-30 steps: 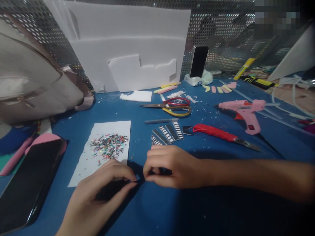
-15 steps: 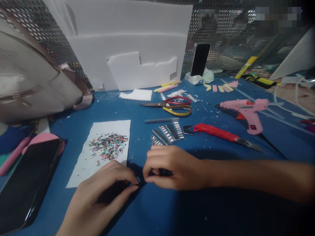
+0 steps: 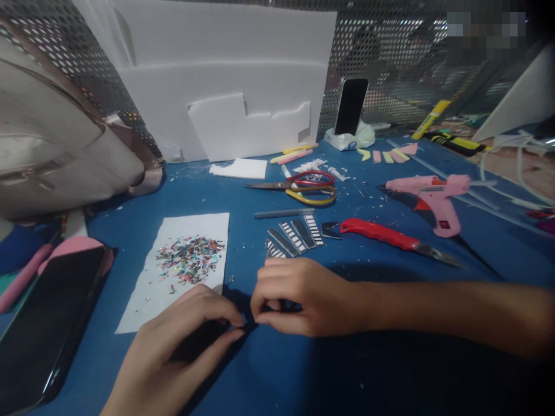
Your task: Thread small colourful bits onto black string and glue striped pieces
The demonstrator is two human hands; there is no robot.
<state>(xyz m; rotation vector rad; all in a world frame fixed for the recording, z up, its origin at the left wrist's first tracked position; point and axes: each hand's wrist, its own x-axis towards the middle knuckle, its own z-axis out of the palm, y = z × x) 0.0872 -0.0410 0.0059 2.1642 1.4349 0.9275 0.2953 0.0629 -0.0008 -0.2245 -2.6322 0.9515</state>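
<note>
My left hand (image 3: 182,341) is closed in a pinch low in the view, beside the lower corner of a white paper sheet (image 3: 173,228). On that sheet lies a scatter of small colourful shiny bits (image 3: 193,260). My right hand (image 3: 295,297) is also pinched, its fingertips a short gap from the left ones. Anything between either set of fingertips is too small or dark to make out. Just beyond the right hand, black strips and black-and-white striped strips (image 3: 292,236) lie fanned out, next to a small dark piece (image 3: 332,230) and a thin grey stick (image 3: 284,214).
Scissors (image 3: 310,186), a red-handled craft knife (image 3: 381,232) and a pink glue gun (image 3: 433,193) lie beyond my hands. A black phone (image 3: 52,323) is at left, below a pale bag (image 3: 65,133). White boards (image 3: 225,34) stand behind; another phone (image 3: 352,107) stands upright.
Both hands keep nearly the same pinched pose and place. The whole view has shifted very slightly; nothing on the table has visibly moved.
</note>
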